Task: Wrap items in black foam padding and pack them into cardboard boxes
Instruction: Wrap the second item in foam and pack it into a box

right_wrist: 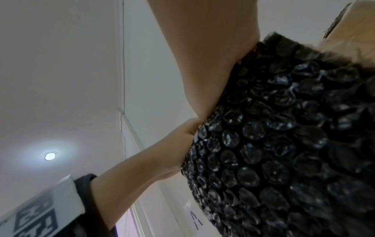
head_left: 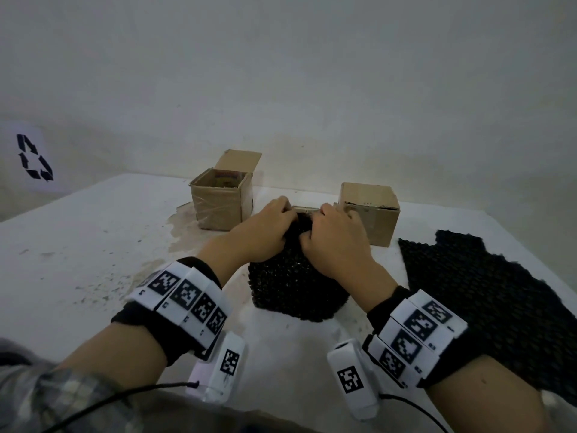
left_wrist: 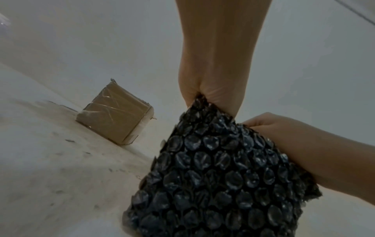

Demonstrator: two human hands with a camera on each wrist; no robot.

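**Black padding bundle gripped at the top, boxes just behind**

Black padding bundle (head_left: 296, 285) is stood on the white table (head_left: 78, 260), and its gathered top is pinched from both sides: left hand (head_left: 265, 226) and right hand (head_left: 335, 235) are both curled tight into the wrap, knuckles nearly touching. Whatever is inside can't be made out.

Room around the grip is tight at the back. An open cardboard box (head_left: 221, 198) is sat just behind and left of the hands, a closed cardboard box (head_left: 371, 210) just behind and right. A loose black padding sheet (head_left: 487, 301) is spread out to the right, near the table edge. Left of the grip, the stained tabletop is open.

A plain pale wall is seen behind, with a recycling sign (head_left: 32, 157) far left.

Bubble texture is only shown properly in the left wrist view (left_wrist: 223, 168), along with tape on the open box (left_wrist: 113, 115). A ceiling light (right_wrist: 50, 155) is caught only by the right wrist view.
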